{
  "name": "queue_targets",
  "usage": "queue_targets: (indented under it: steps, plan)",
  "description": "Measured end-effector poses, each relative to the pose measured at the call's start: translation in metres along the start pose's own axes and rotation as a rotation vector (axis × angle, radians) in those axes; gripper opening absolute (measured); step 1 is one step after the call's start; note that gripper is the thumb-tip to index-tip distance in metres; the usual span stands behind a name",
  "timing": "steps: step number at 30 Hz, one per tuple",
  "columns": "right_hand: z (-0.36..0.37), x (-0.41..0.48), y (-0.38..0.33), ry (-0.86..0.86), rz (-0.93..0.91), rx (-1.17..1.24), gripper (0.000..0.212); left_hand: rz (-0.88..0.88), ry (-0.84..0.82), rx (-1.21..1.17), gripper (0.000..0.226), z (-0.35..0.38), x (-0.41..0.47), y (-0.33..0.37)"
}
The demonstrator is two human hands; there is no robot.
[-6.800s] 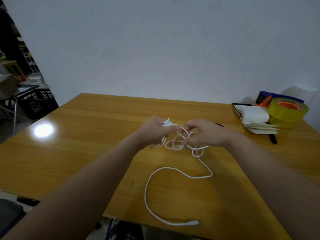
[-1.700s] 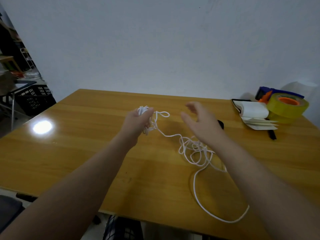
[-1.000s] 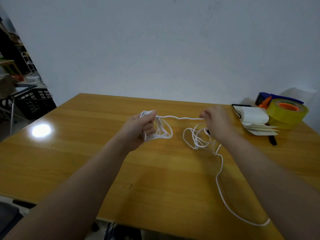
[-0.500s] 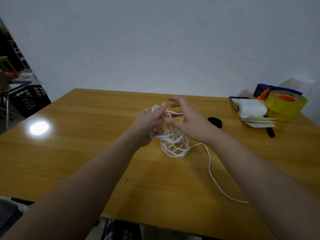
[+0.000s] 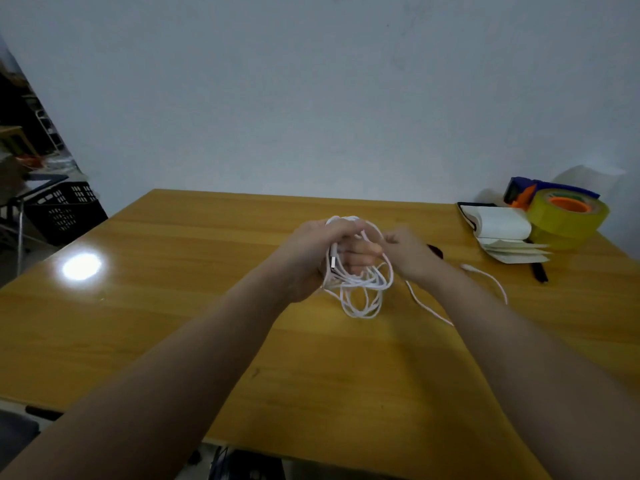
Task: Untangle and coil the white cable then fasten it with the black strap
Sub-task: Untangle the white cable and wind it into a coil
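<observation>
Past the tabletop's (image 5: 173,306) left edge a black crate (image 5: 65,209) stands on the floor. Around the middle of the tabletop, nearer its far edge, the left hand (image 5: 311,251) is raised a little off the wood. Its forearm reaches in from the near-left corner, and its grip is clenched round a bundle of loops of the white cable (image 5: 362,282). A metal plug (image 5: 332,260) shows by the palm, and the loops hang below the fist toward the surface. Just to its right the right hand (image 5: 407,254), knuckles up, pinches a strand at the top of the bundle, as if laying on another turn.

I judge the untangling done and the coiling mostly done. Only a short length lies loose, curving over the tabletop right of the right wrist to its free end. The black strap (image 5: 437,251) lies just behind the right hand, partly hidden and not yet used, so the fastening is all left to do. By the far-right corner sit an open notebook (image 5: 498,226) and a yellow tape roll (image 5: 568,218).
</observation>
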State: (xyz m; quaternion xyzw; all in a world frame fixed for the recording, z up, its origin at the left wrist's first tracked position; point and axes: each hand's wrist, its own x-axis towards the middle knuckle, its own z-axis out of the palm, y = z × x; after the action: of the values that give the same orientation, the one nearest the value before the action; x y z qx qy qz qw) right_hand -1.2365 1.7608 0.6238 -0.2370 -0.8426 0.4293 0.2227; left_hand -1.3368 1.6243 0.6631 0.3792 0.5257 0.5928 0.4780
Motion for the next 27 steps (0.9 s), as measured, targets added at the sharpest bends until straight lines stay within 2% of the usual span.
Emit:
queue_targets:
  steps: [3,6,8,11,13,15,18,22,27]
  plan:
    - [0.004,-0.004,0.008,-0.104,0.020,0.181,0.028,-0.009,0.050,-0.270,0.019,-0.004,0.006,0.005]
    - [0.002,-0.013,0.012,-0.072,0.159,0.506,0.019,0.057,0.168,-0.427,0.034,-0.024,0.013,0.011]
    - [-0.001,-0.021,0.020,-0.079,0.217,0.537,0.016,0.087,0.245,-0.433,0.028,-0.043,0.017,0.015]
    - [0.000,-0.028,0.021,-0.122,0.196,0.285,0.020,0.090,0.309,-0.424,0.029,-0.058,0.021,0.009]
    - [0.004,-0.028,0.014,-0.170,0.053,-0.075,0.026,0.084,0.357,-0.445,0.023,-0.056,0.025,0.002]
    - [0.008,-0.028,0.002,-0.298,-0.105,-0.482,0.031,0.072,0.404,-0.402,0.015,-0.048,0.031,-0.004]
    - [0.011,-0.029,-0.022,-0.410,-0.168,-0.883,0.035,0.054,0.454,-0.239,0.010,-0.039,0.036,-0.013]
    - [0.012,-0.031,-0.046,-0.401,-0.304,-1.014,0.019,0.012,0.428,-0.124,0.025,-0.037,0.036,-0.021]
    - [0.006,-0.023,-0.046,-0.287,-0.454,-0.824,0.021,0.020,0.362,0.074,0.030,-0.026,0.028,-0.029]
